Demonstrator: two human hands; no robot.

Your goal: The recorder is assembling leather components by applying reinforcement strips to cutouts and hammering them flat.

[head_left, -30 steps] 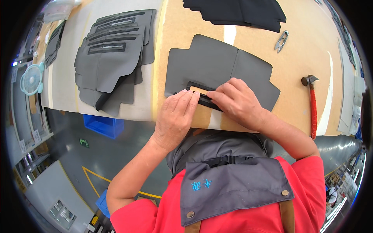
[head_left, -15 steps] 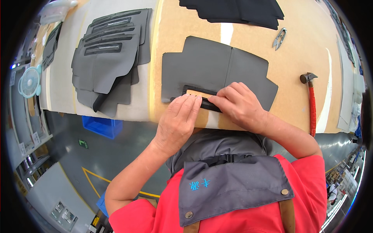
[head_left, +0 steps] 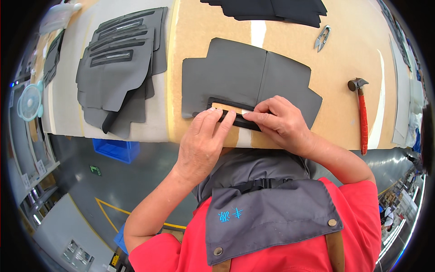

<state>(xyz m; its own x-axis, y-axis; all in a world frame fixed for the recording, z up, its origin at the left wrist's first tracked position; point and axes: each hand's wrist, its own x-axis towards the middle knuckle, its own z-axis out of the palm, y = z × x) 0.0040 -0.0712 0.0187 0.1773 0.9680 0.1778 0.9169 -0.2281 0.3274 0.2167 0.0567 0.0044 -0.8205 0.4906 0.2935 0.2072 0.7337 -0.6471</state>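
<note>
A dark grey sheet panel (head_left: 235,68) lies flat on the table in front of me, with a seam line across it. Near its front edge is a long slot framed in black, and the tan tabletop shows through. Along the slot's near side runs a black strip (head_left: 247,124). My left hand (head_left: 199,145) rests its outstretched fingertips on the strip's left part, index finger apart from the others; its thumb is hidden. Thumb and forefinger of my right hand (head_left: 285,124) pinch the strip's edge towards the slot's right end.
Stacked grey panels (head_left: 115,77) with black-framed slots lie at the left. Dark sheets (head_left: 272,10) are at the far edge. Thread snips (head_left: 322,38) and a red-handled hammer (head_left: 362,115) lie to the right. A blue bin (head_left: 116,150) stands below the table's front edge.
My left index finger has spread away from the other fingers and slid slightly right along the strip. The right hand keeps its pinch. The whole view has shifted slightly.
</note>
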